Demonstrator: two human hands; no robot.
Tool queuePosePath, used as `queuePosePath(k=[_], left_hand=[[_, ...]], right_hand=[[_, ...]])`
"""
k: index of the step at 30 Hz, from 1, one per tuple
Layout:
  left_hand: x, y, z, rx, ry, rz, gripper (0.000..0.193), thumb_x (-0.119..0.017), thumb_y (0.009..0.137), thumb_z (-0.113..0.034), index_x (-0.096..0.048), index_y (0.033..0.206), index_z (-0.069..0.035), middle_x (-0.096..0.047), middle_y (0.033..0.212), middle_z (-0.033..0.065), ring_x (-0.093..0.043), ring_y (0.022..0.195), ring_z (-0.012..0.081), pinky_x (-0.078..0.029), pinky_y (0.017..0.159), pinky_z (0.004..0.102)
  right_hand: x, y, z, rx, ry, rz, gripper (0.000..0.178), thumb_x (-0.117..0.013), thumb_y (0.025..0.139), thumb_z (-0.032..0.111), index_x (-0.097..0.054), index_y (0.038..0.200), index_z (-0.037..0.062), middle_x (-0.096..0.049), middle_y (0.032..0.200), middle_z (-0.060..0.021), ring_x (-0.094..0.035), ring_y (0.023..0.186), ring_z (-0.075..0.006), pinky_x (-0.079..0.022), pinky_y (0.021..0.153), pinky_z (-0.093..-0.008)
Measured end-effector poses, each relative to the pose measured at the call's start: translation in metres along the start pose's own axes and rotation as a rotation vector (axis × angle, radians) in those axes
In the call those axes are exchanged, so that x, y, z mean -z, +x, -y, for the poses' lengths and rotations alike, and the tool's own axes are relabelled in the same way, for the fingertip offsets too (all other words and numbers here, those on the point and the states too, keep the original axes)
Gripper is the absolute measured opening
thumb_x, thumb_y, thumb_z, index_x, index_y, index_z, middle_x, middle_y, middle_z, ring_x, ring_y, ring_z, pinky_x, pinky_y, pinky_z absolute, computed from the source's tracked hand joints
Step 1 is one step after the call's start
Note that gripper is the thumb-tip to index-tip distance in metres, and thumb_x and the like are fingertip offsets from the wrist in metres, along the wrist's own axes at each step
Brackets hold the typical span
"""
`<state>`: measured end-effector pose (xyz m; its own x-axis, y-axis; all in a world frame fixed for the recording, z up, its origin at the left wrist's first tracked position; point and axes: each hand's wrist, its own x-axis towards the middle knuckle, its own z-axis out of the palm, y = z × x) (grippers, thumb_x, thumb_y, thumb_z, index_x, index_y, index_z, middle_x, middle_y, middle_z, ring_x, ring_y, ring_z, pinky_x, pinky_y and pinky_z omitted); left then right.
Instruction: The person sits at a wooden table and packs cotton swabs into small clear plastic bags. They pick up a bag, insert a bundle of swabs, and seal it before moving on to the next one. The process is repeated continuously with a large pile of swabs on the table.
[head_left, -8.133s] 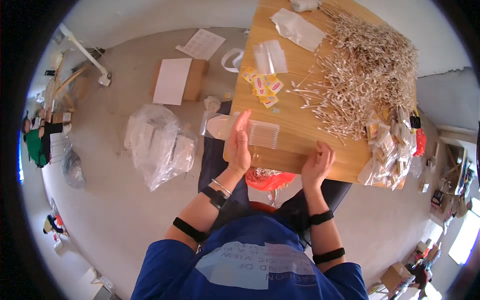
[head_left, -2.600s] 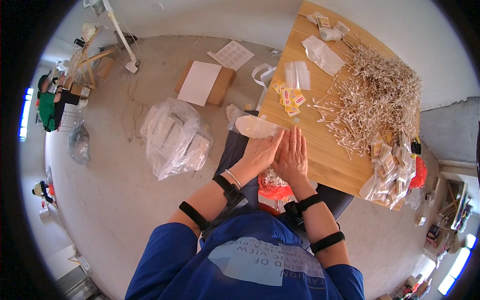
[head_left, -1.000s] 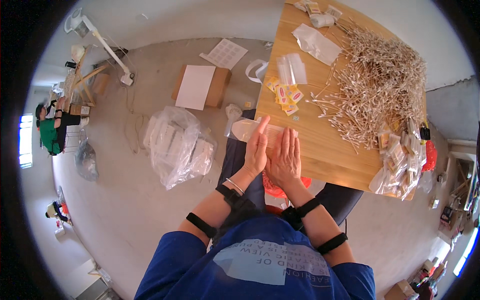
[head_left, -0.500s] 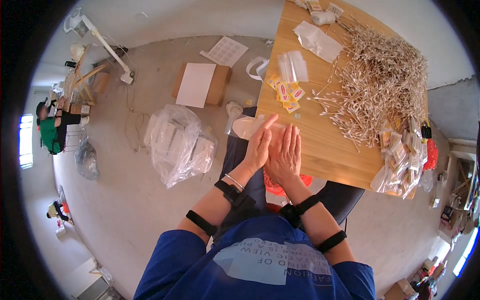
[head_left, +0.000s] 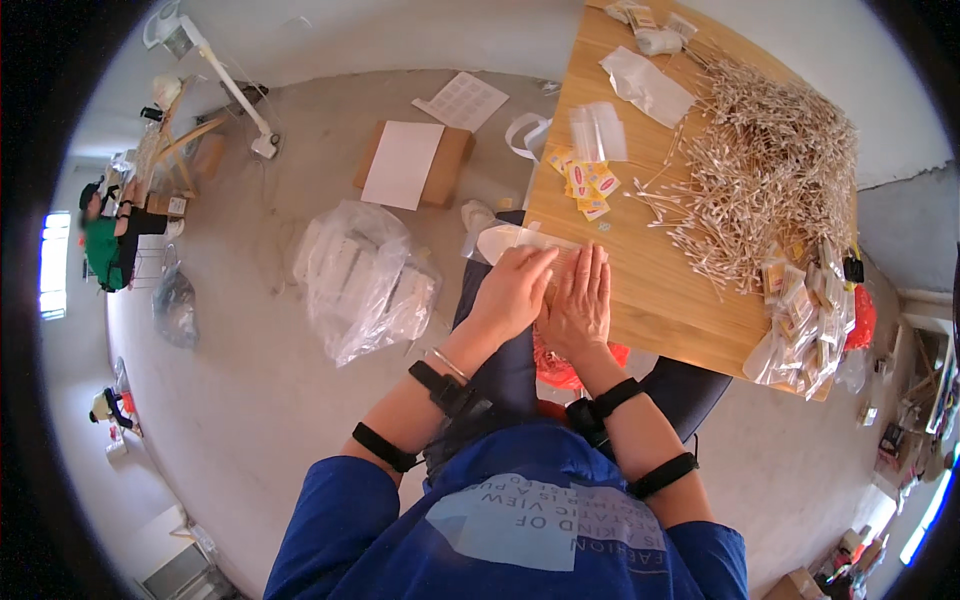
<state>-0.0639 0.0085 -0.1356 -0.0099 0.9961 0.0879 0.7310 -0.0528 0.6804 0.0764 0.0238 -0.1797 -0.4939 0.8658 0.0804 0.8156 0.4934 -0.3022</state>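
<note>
Well, clear bag (head_left: 524, 237); card (head_left: 494, 241) inside.

Left of the grip, a clear bag (head_left: 352, 310) is laid on the floor (head_left: 270, 410); farther left, a dark bag (head_left: 175, 308) is seen. Ahead and left of the grip, a carton (head_left: 450, 170) is partly covered by a white sheet (head_left: 402, 165).

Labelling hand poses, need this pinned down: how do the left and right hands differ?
Fingers: the left hand has them bent at the knuckles; the right hand has them nearly straight and close together.
Direction: the left hand slants toward the person's right; the right hand points almost straight ahead.
Wrist: the left hand's carries a pale bangle; the right hand's shows none.
Shared: both are at the clear packet by the table edge.
</note>
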Motion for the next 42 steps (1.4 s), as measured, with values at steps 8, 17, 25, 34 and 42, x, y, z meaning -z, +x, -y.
queuePosePath(k=[8, 17, 25, 34, 42], left_hand=[[0.000, -0.035, -0.007, -0.089, 0.300, 0.116, 0.042, -0.058, 0.090, -0.018, -0.052, 0.127, 0.000, -0.058, 0.103, 0.0161, -0.060, 0.091, 0.0325, -0.049, 0.079, 0.0425], [0.000, -0.039, -0.005, -0.095, 0.312, 0.150, 0.042, -0.057, 0.091, -0.018, -0.051, 0.128, 0.000, -0.058, 0.099, 0.0146, -0.059, 0.090, 0.0307, -0.048, 0.078, 0.0410], [-0.003, -0.037, -0.003, -0.119, 0.319, 0.131, 0.041, -0.056, 0.092, -0.020, -0.051, 0.127, 0.000, -0.058, 0.100, 0.0139, -0.059, 0.092, 0.0296, -0.048, 0.080, 0.0400], [-0.004, -0.033, -0.004, -0.097, 0.318, 0.122, 0.042, -0.056, 0.092, -0.020, -0.051, 0.128, 0.000, -0.059, 0.101, 0.0154, -0.060, 0.092, 0.0303, -0.049, 0.081, 0.0408], [-0.007, -0.030, -0.002, -0.092, 0.329, 0.149, 0.043, -0.057, 0.091, -0.020, -0.049, 0.128, 0.001, -0.061, 0.100, 0.0159, -0.060, 0.094, 0.0307, -0.049, 0.081, 0.0413]], right_hand=[[-0.007, -0.002, -0.001, 0.007, -0.004, -0.010, 0.082, -0.050, 0.085, 0.037, -0.021, 0.143, -0.0130, -0.016, 0.153, -0.0314, -0.011, 0.145, -0.0449, -0.009, 0.119, -0.0513], [-0.010, -0.002, -0.001, 0.002, -0.061, 0.025, 0.083, -0.051, 0.086, 0.038, -0.019, 0.144, -0.0130, -0.014, 0.154, -0.0310, -0.010, 0.145, -0.0450, -0.008, 0.119, -0.0509], [-0.009, -0.001, -0.001, 0.007, -0.046, 0.011, 0.079, -0.047, 0.089, 0.037, -0.019, 0.145, -0.0124, -0.014, 0.154, -0.0315, -0.010, 0.145, -0.0456, -0.008, 0.119, -0.0513], [-0.007, -0.001, 0.000, 0.007, -0.049, 0.021, 0.078, -0.046, 0.089, 0.036, -0.019, 0.144, -0.0123, -0.013, 0.153, -0.0328, -0.010, 0.145, -0.0462, -0.008, 0.119, -0.0518], [-0.006, -0.001, 0.001, -0.007, -0.088, 0.042, 0.077, -0.045, 0.090, 0.035, -0.019, 0.145, -0.0119, -0.014, 0.154, -0.0316, -0.010, 0.145, -0.0455, -0.009, 0.119, -0.0511]])
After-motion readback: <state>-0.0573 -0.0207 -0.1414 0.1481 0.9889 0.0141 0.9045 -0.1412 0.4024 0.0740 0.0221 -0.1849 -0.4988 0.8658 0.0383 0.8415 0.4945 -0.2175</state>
